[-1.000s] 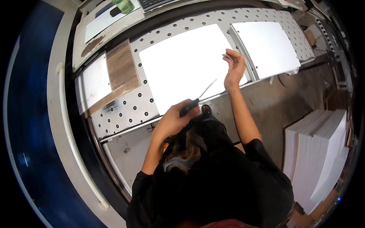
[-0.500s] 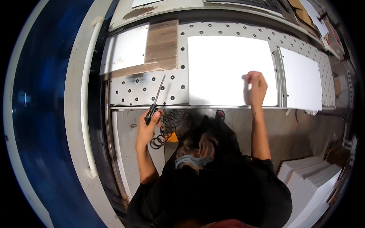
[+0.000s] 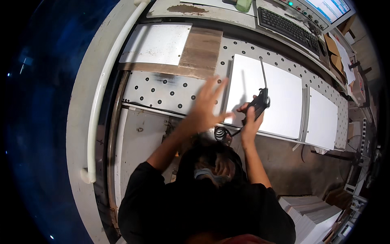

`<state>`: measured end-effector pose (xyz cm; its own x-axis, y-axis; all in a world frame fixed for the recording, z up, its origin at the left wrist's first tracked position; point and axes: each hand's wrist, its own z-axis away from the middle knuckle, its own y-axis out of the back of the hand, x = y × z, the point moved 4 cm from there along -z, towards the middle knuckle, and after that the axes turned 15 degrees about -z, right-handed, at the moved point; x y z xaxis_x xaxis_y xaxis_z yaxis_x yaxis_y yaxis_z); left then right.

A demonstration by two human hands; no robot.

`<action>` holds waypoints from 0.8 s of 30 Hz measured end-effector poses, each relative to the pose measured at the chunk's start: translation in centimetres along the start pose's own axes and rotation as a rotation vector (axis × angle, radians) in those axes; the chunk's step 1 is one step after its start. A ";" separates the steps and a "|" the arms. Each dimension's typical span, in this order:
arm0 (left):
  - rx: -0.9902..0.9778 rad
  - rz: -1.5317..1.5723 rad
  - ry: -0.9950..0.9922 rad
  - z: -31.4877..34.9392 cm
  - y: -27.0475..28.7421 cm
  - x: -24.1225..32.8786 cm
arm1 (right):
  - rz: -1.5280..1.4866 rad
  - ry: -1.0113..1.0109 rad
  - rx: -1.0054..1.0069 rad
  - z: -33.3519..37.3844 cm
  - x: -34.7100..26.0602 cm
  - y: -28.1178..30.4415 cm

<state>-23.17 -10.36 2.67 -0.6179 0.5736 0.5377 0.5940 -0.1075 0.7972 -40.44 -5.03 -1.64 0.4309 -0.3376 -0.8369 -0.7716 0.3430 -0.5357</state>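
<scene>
A: Biggest first?
B: Counter point(image 3: 178, 95), pale, studded, across the middle of the frame. Paper point(image 3: 282, 105), white, lies on it right of centre. Probably heavy as a pile, slick-faced, corners easy to crease; take it flat-handed by opposite edges.
A: Gun point(image 3: 261, 100)?
B: Black, over the paper, just right of centre. Looks light and stiff, likely hard plastic; best held round the body.
A: Hands?
B: Left hand point(image 3: 205, 106), centre: empty, fingers spread wide, blurred, near the paper's left edge; can't tell if touching. Right hand point(image 3: 252, 118): wrapped round the gun.
A: Small stuff?
B: Hose point(image 3: 221, 133), black coil, lower left of the gun; springy, might tug. Nozzle point(image 3: 263, 73), thin, points to the top of the frame; rigid-looking, poor place to grab.
</scene>
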 end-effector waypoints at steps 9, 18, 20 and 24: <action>0.319 -0.570 0.408 -4.8 1.9 -31.9 | 0.128 -0.819 -0.201 3.0 -0.9 -1.5; 0.255 -0.851 0.446 -5.6 -1.1 -34.6 | 0.297 -0.850 -0.383 4.8 0.0 -5.0; 0.288 -0.854 0.426 -4.3 -1.7 -33.3 | 0.347 -0.889 -0.450 5.0 0.2 -5.4; 0.310 -0.840 0.395 -1.4 -3.7 -28.4 | 0.552 -0.736 -0.373 3.2 0.3 -5.9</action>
<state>-8.52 -27.40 -15.18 -0.9962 0.0461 -0.0741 -0.0445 0.4626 0.8854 -34.25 -4.31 0.85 0.0529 0.4583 -0.8872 -0.9949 -0.0521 -0.0862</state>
